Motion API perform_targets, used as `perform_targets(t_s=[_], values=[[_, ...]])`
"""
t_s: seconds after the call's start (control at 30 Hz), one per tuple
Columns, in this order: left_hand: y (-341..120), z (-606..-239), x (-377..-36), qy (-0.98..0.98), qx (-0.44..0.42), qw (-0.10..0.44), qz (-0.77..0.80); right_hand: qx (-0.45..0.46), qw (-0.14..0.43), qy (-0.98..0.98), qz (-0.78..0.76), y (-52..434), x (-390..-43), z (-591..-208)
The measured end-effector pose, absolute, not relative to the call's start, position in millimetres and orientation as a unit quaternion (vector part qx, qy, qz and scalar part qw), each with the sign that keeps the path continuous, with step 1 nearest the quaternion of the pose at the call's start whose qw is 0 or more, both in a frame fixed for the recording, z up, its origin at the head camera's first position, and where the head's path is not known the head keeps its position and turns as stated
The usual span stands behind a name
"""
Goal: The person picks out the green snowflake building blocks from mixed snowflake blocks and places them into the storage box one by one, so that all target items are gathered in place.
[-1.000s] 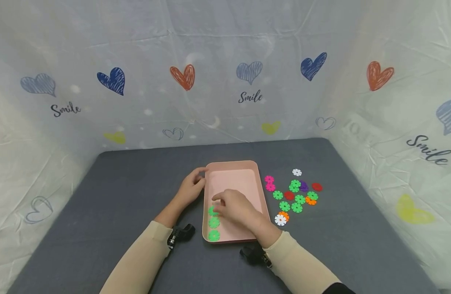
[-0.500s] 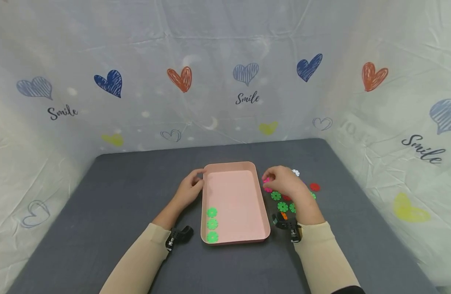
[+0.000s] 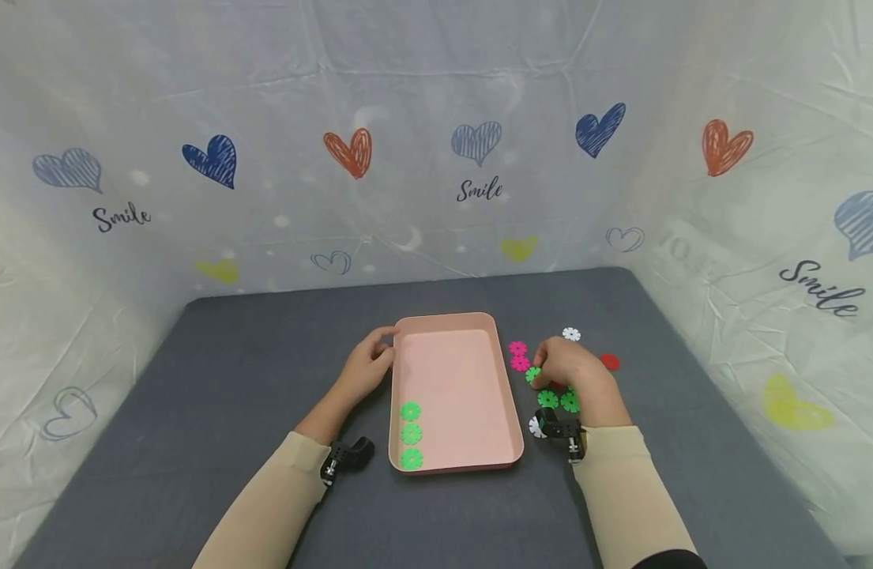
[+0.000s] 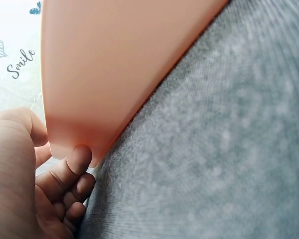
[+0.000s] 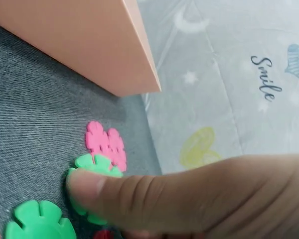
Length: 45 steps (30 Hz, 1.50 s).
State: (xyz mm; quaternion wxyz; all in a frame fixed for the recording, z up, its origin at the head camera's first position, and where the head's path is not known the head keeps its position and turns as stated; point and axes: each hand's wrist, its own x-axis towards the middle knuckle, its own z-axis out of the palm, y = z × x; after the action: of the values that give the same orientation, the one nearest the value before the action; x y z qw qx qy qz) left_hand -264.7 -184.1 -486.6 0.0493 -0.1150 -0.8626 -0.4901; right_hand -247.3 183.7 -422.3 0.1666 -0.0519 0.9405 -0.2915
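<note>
In the head view, my left hand [image 3: 365,365] holds the left rim of a pink tray [image 3: 450,322] near its far corner. The left wrist view has its curled fingers [image 4: 80,158] against the tray's outer wall. Right of the tray, my right hand [image 3: 573,374] pinches a green interlocking disc [image 3: 532,374] with notched edges. In the right wrist view, the thumb [image 5: 89,191] lies over that disc; the other fingertips are hidden. Two pink discs [image 3: 519,356] lie just beyond. Inside the tray, three green discs [image 3: 411,433] form a column along the left side.
More loose discs lie around my right hand: white ones [image 3: 571,333], a red one [image 3: 610,361] and green ones [image 3: 547,399]. My hand and wrist camera [image 3: 560,425] cover part of the pile. Hanging sheets with printed hearts enclose the dark grey table [image 3: 287,332].
My right hand has left the tray's column of green discs, crossed to the loose pile, passed over the pink discs and come to a green one. My left hand has stayed on the rim.
</note>
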Motion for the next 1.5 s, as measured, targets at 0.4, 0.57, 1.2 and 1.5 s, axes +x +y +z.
perform_targets(t_s=[0.4, 0.57, 1.2, 1.5], values=[[-185.8, -485.2, -263.0, -0.863, -0.104, 0.050, -0.492, -0.095, 0.161, 0.831, -0.524, 171.9, -248.0, -395.8], [-186.2, -483.8, -262.4, -0.860, -0.105, 0.050, -0.497, -0.125, 0.169, 0.786, -0.582, 145.2, -245.5, -383.1], [-188.2, -485.1, -266.3, -0.859, -0.118, 0.051, -0.496, -0.199, 0.176, 0.882, -0.388, 17.6, -246.4, -408.2], [-187.3, -487.4, -267.3, -0.857, -0.131, 0.052, -0.496, -0.237, 0.150, 0.910, -0.306, 5.9, -245.5, -428.5]])
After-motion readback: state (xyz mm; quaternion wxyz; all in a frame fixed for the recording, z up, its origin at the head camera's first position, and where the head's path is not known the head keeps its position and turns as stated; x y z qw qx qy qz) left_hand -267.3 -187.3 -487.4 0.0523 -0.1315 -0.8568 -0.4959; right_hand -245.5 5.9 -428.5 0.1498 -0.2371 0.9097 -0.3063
